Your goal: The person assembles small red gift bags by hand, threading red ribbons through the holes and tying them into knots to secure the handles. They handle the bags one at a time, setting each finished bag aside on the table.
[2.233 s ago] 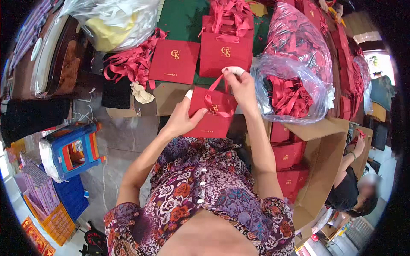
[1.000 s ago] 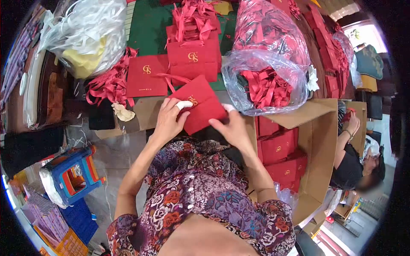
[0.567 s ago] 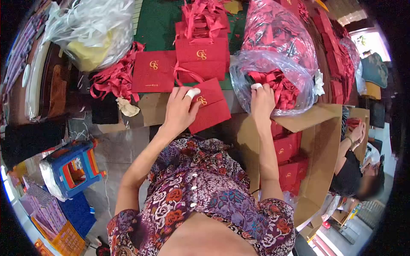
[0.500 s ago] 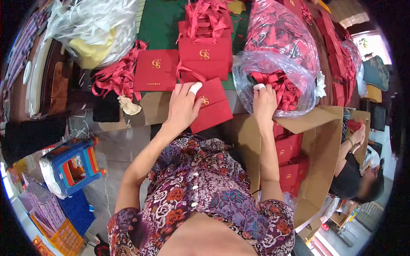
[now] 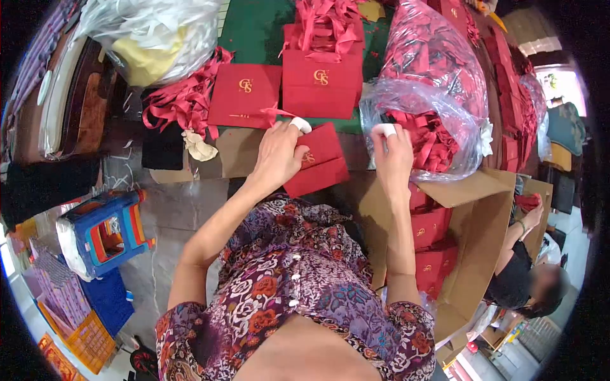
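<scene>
My left hand is closed on a small red paper bag with gold lettering, held tilted at the table's front edge. A red ribbon end shows just above its fingers, one of which wears a white cover. My right hand is at the mouth of a clear plastic bag, left of the loose red ribbons inside. Its fingers are curled together, one white-covered at the tip; whatever is between them is hidden.
A flat red bag and a stack of red bags lie ahead. Red ribbons are heaped at left. An open cardboard box holding red bags stands by my right arm. Another person is at far right.
My view has shifted slightly, moving the table items rightward. The ribbon by my left hand now lies across the flat bag's lower corner. My right hand has turned slightly beside the ribbons.
</scene>
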Demonstrator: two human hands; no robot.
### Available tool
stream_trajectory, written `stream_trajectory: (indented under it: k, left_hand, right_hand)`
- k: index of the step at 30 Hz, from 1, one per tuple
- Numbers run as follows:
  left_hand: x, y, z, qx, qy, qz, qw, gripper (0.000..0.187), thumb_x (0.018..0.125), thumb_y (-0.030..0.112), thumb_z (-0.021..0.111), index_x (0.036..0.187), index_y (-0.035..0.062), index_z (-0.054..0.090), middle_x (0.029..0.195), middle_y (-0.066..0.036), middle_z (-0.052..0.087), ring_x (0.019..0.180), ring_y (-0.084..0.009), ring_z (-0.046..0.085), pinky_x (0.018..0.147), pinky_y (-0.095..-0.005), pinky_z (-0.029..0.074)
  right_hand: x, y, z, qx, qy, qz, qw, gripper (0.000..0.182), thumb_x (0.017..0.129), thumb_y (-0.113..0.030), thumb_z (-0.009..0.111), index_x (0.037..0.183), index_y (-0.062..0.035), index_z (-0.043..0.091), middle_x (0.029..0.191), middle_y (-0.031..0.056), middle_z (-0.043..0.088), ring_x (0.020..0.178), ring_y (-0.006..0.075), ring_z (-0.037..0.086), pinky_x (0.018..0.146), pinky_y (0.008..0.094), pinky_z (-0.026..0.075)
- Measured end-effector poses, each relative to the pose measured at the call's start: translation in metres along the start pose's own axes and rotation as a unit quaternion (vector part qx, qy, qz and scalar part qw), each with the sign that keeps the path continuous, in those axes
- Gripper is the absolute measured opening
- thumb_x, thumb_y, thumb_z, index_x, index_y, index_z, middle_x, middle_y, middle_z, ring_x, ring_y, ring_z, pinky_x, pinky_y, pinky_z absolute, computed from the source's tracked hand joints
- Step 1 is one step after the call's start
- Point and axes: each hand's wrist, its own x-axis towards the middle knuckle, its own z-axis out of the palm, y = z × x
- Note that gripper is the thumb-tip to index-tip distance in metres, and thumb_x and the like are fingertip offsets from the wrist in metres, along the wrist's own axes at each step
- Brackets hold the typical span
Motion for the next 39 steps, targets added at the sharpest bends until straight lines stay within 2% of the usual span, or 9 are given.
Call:
stream_trajectory:
  k: [5,11,13,16,19,31,34,37,39]
  left_hand:
    - [0.008,-0.010,-0.004,-0.071,-0.013,-0.029,0.997,0.027,0.080,0.004,0.070,0.105,0.0046,0.060,0.088,-0.014,0.070,0.092,-0.0351,0.062,0.085,-0.0425,0.047]
    - [0.012,-0.012,-0.007,-0.153,0.006,-0.069,0.986,0.023,0.083,0.005,0.070,0.105,0.0032,0.067,0.087,-0.012,0.071,0.083,-0.0235,0.070,0.075,-0.0341,0.053]
    - [0.011,-0.012,-0.008,-0.156,0.006,-0.065,0.986,0.023,0.083,0.005,0.071,0.106,0.0032,0.068,0.087,-0.012,0.071,0.082,-0.0216,0.071,0.074,-0.0323,0.053]
    - [0.010,-0.007,-0.011,-0.190,0.000,-0.064,0.980,0.025,0.082,0.006,0.071,0.108,0.0044,0.069,0.086,-0.012,0.070,0.082,-0.0230,0.070,0.076,-0.0329,0.053]
    - [0.007,0.003,-0.016,-0.142,0.018,-0.052,0.988,0.025,0.083,0.006,0.072,0.107,0.0046,0.069,0.085,-0.012,0.070,0.081,-0.0234,0.070,0.074,-0.0336,0.053]
    - [0.001,0.004,-0.009,-0.047,0.047,0.012,0.998,0.023,0.083,0.003,0.069,0.106,0.0059,0.068,0.086,-0.010,0.071,0.077,-0.0249,0.068,0.074,-0.0360,0.049]
    - [0.002,0.004,-0.009,-0.059,0.070,-0.001,0.996,0.023,0.083,0.005,0.066,0.106,0.0092,0.066,0.084,-0.008,0.070,0.083,-0.0274,0.060,0.081,-0.0405,0.039]
    - [0.006,-0.004,-0.009,-0.167,0.048,-0.066,0.983,0.021,0.084,0.007,0.066,0.104,0.0088,0.067,0.085,-0.009,0.070,0.085,-0.0274,0.061,0.082,-0.0413,0.040]
    - [0.007,-0.011,-0.003,-0.282,0.043,-0.113,0.952,0.018,0.084,0.009,0.067,0.102,0.0088,0.067,0.084,-0.009,0.070,0.087,-0.0267,0.062,0.083,-0.0413,0.040]
  right_hand:
    - [-0.005,-0.067,-0.008,0.224,-0.013,-0.013,0.975,0.012,0.087,-0.003,0.070,0.098,-0.0046,0.066,0.094,0.0127,0.067,0.085,0.0284,0.066,0.072,0.0353,0.052]
    - [-0.007,-0.082,0.030,0.257,-0.021,0.019,0.966,0.016,0.087,-0.003,0.069,0.103,-0.0031,0.068,0.096,0.0136,0.067,0.085,0.0313,0.067,0.075,0.0369,0.052]
    - [-0.006,-0.083,0.034,0.235,-0.023,0.023,0.972,0.016,0.088,-0.005,0.070,0.103,-0.0023,0.068,0.092,0.0130,0.069,0.081,0.0269,0.068,0.074,0.0350,0.052]
    - [-0.006,-0.082,0.038,0.286,-0.048,0.127,0.949,0.013,0.089,-0.008,0.070,0.100,-0.0007,0.069,0.082,0.0081,0.072,0.072,0.0125,0.066,0.068,0.0292,0.053]
    - [-0.001,-0.083,0.032,0.298,-0.074,0.153,0.939,0.011,0.089,-0.008,0.070,0.097,-0.0004,0.069,0.082,0.0074,0.072,0.072,0.0115,0.066,0.067,0.0286,0.053]
    - [0.017,-0.090,0.026,0.229,-0.137,0.111,0.957,0.009,0.087,-0.010,0.068,0.093,-0.0035,0.068,0.081,0.0127,0.072,0.075,0.0218,0.072,0.069,0.0337,0.055]
    - [0.016,-0.096,0.028,0.270,-0.087,0.135,0.949,0.010,0.085,-0.009,0.073,0.092,-0.0043,0.067,0.081,0.0111,0.071,0.075,0.0220,0.072,0.069,0.0333,0.055]
    - [0.014,-0.095,0.028,0.276,-0.067,0.131,0.950,0.014,0.080,-0.008,0.078,0.091,-0.0058,0.069,0.084,0.0092,0.070,0.076,0.0235,0.070,0.070,0.0342,0.054]
    - [0.015,-0.091,0.023,0.150,-0.011,-0.014,0.989,0.015,0.079,-0.007,0.078,0.089,-0.0054,0.068,0.085,0.0084,0.066,0.079,0.0255,0.066,0.069,0.0363,0.052]
